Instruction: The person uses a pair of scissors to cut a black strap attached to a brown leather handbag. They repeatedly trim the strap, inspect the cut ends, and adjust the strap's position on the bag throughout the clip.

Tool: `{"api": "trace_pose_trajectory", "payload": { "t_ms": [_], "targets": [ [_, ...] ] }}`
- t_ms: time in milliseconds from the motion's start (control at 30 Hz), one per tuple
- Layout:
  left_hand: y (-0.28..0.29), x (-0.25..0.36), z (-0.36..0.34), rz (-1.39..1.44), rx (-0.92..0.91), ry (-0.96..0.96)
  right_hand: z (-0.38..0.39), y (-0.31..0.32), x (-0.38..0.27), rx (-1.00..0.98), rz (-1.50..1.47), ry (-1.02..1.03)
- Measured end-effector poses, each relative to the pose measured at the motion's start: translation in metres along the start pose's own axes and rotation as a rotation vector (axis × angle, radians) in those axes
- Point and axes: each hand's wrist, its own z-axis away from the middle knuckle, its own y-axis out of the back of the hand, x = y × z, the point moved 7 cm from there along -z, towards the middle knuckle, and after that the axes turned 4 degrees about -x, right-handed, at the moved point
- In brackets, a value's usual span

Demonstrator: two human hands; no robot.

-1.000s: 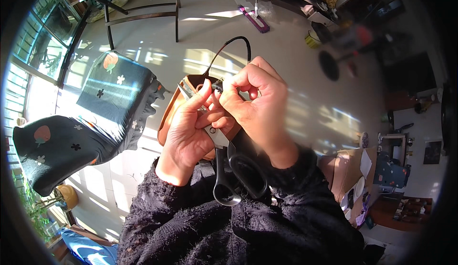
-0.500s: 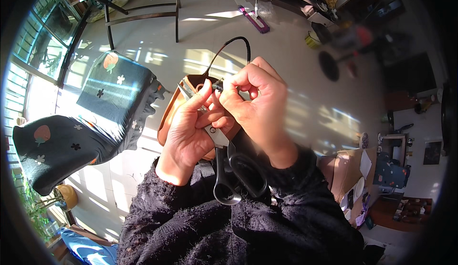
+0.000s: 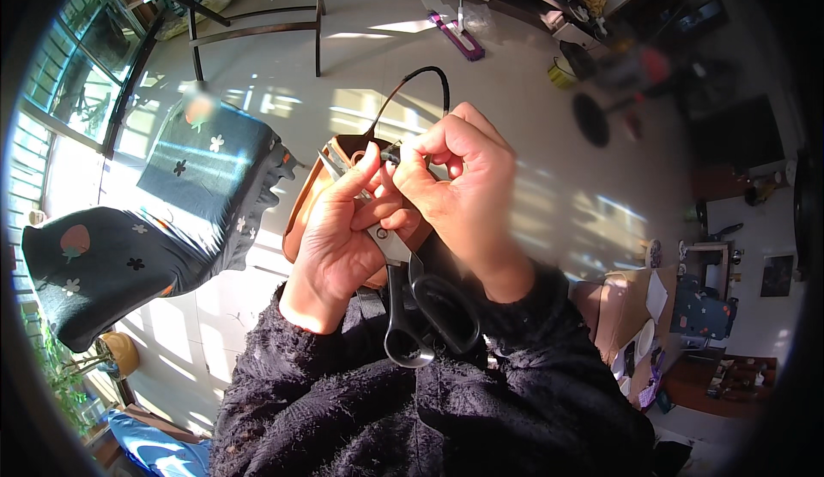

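Scissors (image 3: 393, 248) are gripped by your left hand (image 3: 335, 232), over the bag (image 3: 301, 218). Your right hand (image 3: 468, 172) is pinched closed; on what, I cannot tell.

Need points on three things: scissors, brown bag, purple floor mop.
Scissors (image 3: 392, 247): head view, on the metal beside the pivot.
Brown bag (image 3: 302, 213): head view, on its left side.
Purple floor mop (image 3: 457, 36): head view, on the mop head.

Scissors (image 3: 395, 250) sit in the left fingers (image 3: 375, 213), the right fingers (image 3: 436, 139) beside them; a bag (image 3: 307, 220) is behind both, a chair (image 3: 202, 194) left (mop (image 3: 457, 38) ahead, on the floor (image 3: 549, 160)).
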Motion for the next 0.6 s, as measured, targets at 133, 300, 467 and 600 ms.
{"api": "trace_pose_trajectory", "payload": {
  "t_ms": [133,300,467,600],
  "targets": [
    [-0.0012,-0.0015,0.0002,0.034,-0.018,0.012,0.0,-0.0006,0.0007,-0.005,-0.001,-0.008],
    [-0.001,-0.0007,-0.0017,0.026,-0.027,0.009,0.0001,-0.0005,0.0031,-0.014,-0.009,-0.011],
    [0.0,0.0,-0.001,0.012,-0.033,0.005,0.0016,-0.0024,0.0052,-0.031,-0.114,-0.074],
    [0.0058,-0.0026,-0.0025,0.041,0.004,0.036,0.0027,-0.0023,0.0065,-0.044,-0.127,-0.09]
  ]
}}
